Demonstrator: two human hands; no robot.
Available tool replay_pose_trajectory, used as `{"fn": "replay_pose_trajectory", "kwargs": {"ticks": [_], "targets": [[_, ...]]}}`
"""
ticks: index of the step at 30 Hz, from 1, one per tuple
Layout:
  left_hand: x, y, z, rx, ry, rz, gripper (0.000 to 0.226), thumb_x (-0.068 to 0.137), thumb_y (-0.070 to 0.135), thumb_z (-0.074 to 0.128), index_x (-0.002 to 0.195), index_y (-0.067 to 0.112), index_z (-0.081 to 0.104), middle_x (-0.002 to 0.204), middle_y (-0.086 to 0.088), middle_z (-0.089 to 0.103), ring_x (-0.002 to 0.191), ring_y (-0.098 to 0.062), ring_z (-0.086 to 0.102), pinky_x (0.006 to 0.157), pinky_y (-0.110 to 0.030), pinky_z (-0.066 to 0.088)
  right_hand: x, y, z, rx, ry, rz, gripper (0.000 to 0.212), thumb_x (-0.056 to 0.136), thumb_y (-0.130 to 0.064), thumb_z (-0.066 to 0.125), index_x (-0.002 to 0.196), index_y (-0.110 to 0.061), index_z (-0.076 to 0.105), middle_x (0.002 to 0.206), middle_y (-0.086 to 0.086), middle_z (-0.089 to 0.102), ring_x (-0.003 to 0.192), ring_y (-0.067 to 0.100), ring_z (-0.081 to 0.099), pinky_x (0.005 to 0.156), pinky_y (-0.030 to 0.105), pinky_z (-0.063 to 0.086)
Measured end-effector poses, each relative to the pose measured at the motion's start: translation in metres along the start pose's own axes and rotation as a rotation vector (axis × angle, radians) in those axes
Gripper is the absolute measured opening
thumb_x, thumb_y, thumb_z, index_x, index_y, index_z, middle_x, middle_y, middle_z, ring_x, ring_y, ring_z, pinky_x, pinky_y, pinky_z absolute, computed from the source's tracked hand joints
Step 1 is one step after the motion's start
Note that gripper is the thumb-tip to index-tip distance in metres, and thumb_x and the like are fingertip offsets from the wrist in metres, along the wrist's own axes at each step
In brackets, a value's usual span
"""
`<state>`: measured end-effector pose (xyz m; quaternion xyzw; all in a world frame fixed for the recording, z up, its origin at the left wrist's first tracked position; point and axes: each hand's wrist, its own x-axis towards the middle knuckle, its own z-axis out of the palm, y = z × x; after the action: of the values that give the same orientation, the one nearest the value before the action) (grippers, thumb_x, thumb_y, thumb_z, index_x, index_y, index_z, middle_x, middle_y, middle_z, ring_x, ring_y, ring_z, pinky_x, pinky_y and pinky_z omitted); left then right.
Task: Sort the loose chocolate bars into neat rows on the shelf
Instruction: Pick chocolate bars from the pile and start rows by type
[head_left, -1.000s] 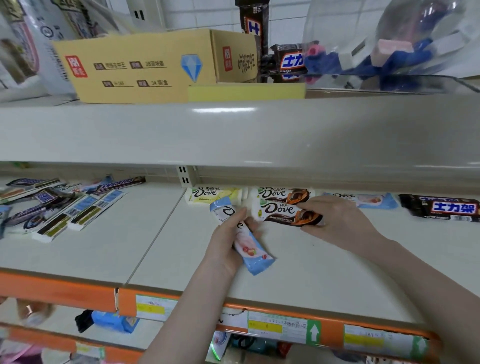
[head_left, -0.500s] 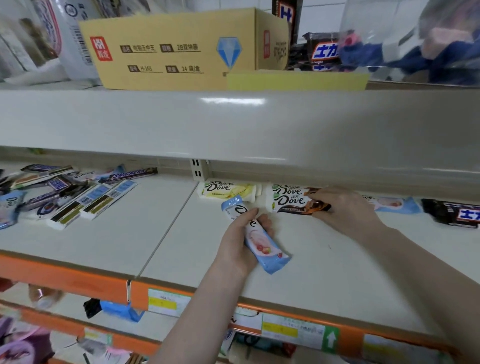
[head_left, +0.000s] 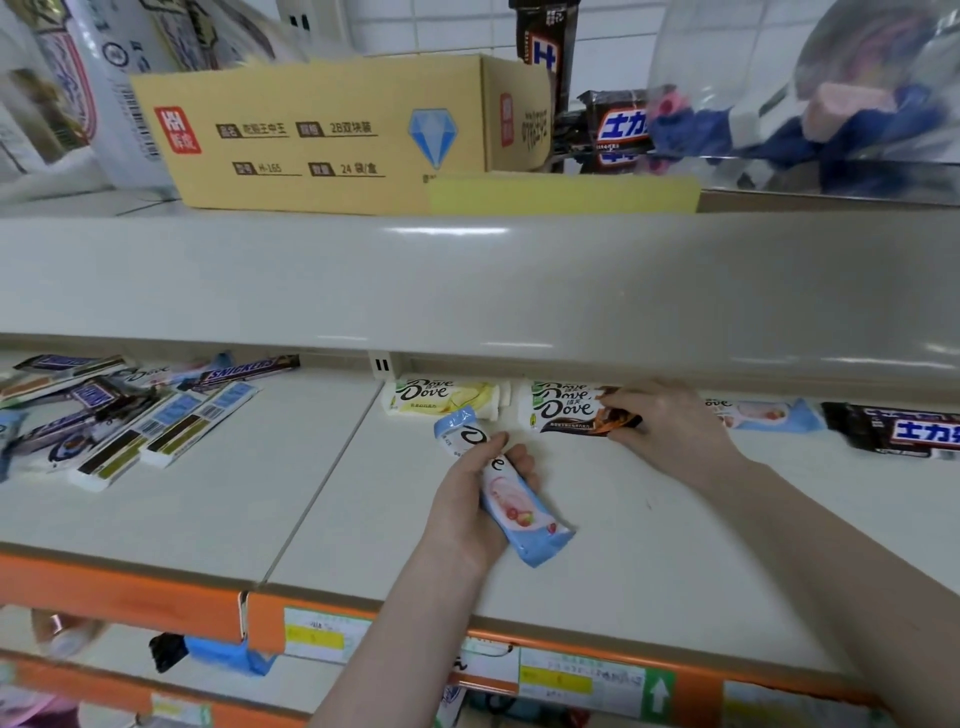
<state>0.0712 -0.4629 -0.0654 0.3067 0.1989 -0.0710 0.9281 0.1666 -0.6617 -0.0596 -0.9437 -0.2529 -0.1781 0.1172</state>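
Note:
My left hand (head_left: 475, 501) grips a light blue Dove bar (head_left: 524, 514) lying slantwise on the grey shelf (head_left: 649, 561). My right hand (head_left: 670, 431) holds the right end of a brown Dove bar (head_left: 566, 415) at the back of the shelf, on or against a second brown Dove bar just behind it. A yellow Dove bar (head_left: 441, 397) lies left of them. Right of my right hand lie another light blue Dove bar (head_left: 769, 415) and a black bar with a blue label (head_left: 904, 431).
A loose heap of Snickers and other bars (head_left: 119, 415) covers the shelf's left section. The upper shelf's front lip (head_left: 467, 291) hangs low over the back row. Above stand a cardboard box (head_left: 332, 135) and more black bars (head_left: 618, 130). An orange price rail (head_left: 415, 634) edges the front.
My right hand has carried the brown Dove bar back from the shelf's middle to the rear row beside the other brown bar. My left hand has kept hold of the light blue bar.

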Motion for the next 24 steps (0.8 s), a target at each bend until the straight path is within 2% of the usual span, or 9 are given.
{"fn": "replay_pose_trajectory", "kwargs": {"ticks": [7, 10, 13, 15, 17, 18, 20, 22, 24], "targets": [[0.003, -0.003, 0.0, 0.079, -0.004, 0.032, 0.028, 0.083, -0.01, 0.035, 0.085, 0.004, 0.06, 0.059, -0.008, 0.063, 0.062, -0.021, 0.06, 0.063, -0.032, 0.047, -0.005, -0.006, -0.004, 0.046, 0.027, 0.022, 0.032, 0.079, -0.021, 0.067, 0.111, -0.014, 0.066, 0.111, 0.006, 0.067, 0.102, 0.03, 0.058, 0.089, 0.034, 0.038], [-0.001, -0.005, 0.003, 0.203, -0.078, 0.005, 0.025, 0.07, -0.008, 0.047, 0.087, 0.004, 0.06, 0.062, -0.008, 0.061, 0.058, -0.02, 0.066, 0.055, -0.027, 0.053, -0.012, -0.013, -0.012, 0.125, 0.079, 0.026, 0.027, 0.082, -0.016, 0.066, 0.108, -0.011, 0.068, 0.107, 0.007, 0.069, 0.098, 0.03, 0.059, 0.085, 0.031, 0.038], [-0.004, -0.009, 0.008, 0.351, -0.156, -0.047, 0.034, 0.056, -0.006, 0.049, 0.088, 0.003, 0.056, 0.071, -0.014, 0.06, 0.055, -0.021, 0.068, 0.049, -0.025, 0.054, -0.023, -0.021, -0.025, 0.235, 0.083, 0.054, 0.024, 0.084, -0.017, 0.064, 0.107, -0.012, 0.068, 0.104, 0.006, 0.07, 0.095, 0.026, 0.061, 0.078, 0.019, 0.034], [-0.003, -0.011, 0.012, 0.387, -0.18, -0.068, 0.025, 0.07, -0.011, 0.051, 0.09, 0.004, 0.053, 0.075, -0.017, 0.06, 0.056, -0.022, 0.068, 0.048, -0.026, 0.054, -0.032, -0.026, -0.032, 0.308, 0.068, 0.093, 0.023, 0.086, -0.02, 0.062, 0.107, -0.014, 0.067, 0.103, 0.004, 0.07, 0.094, 0.022, 0.061, 0.078, 0.017, 0.035], [-0.001, -0.012, 0.017, 0.362, -0.19, -0.052, 0.018, 0.083, -0.009, 0.045, 0.09, 0.005, 0.054, 0.071, -0.016, 0.063, 0.056, -0.021, 0.068, 0.05, -0.027, 0.055, -0.043, -0.032, -0.037, 0.392, 0.042, 0.165, 0.023, 0.087, -0.024, 0.059, 0.109, -0.02, 0.066, 0.101, 0.0, 0.07, 0.091, 0.018, 0.062, 0.083, 0.024, 0.043], [0.001, -0.013, 0.019, 0.341, -0.203, -0.033, 0.017, 0.085, -0.007, 0.046, 0.089, 0.006, 0.055, 0.068, -0.013, 0.064, 0.056, -0.02, 0.067, 0.052, -0.027, 0.055, -0.049, -0.034, -0.038, 0.422, 0.033, 0.204, 0.023, 0.087, -0.025, 0.059, 0.109, -0.023, 0.066, 0.098, -0.002, 0.07, 0.088, 0.015, 0.062, 0.082, 0.026, 0.045], [0.003, -0.015, 0.025, 0.321, -0.245, 0.001, 0.012, 0.087, 0.0, 0.049, 0.089, 0.008, 0.058, 0.07, -0.009, 0.064, 0.061, -0.018, 0.065, 0.061, -0.027, 0.055, -0.063, -0.039, -0.04, 0.463, 0.026, 0.262, 0.021, 0.086, -0.027, 0.06, 0.106, -0.028, 0.066, 0.089, -0.009, 0.069, 0.079, 0.002, 0.06, 0.076, 0.017, 0.045], [0.003, -0.019, 0.031, 0.311, -0.296, 0.016, 0.017, 0.089, 0.006, 0.051, 0.103, 0.005, 0.059, 0.091, -0.013, 0.065, 0.081, -0.023, 0.065, 0.082, -0.035, 0.053, -0.076, -0.042, -0.042, 0.532, 0.033, 0.297, 0.016, 0.085, -0.027, 0.06, 0.099, -0.033, 0.066, 0.079, -0.017, 0.066, 0.073, -0.007, 0.058, 0.067, 0.004, 0.039], [0.002, -0.028, 0.037, 0.291, -0.312, 0.026, 0.026, 0.091, 0.008, 0.05, 0.117, 0.005, 0.053, 0.109, -0.017, 0.056, 0.101, -0.03, 0.055, 0.096, -0.044, 0.043, -0.087, -0.044, -0.044, 0.619, 0.043, 0.327, 0.014, 0.085, -0.025, 0.061, 0.093, -0.036, 0.064, 0.075, -0.016, 0.066, 0.071, -0.006, 0.058, 0.063, 0.003, 0.039]]}}
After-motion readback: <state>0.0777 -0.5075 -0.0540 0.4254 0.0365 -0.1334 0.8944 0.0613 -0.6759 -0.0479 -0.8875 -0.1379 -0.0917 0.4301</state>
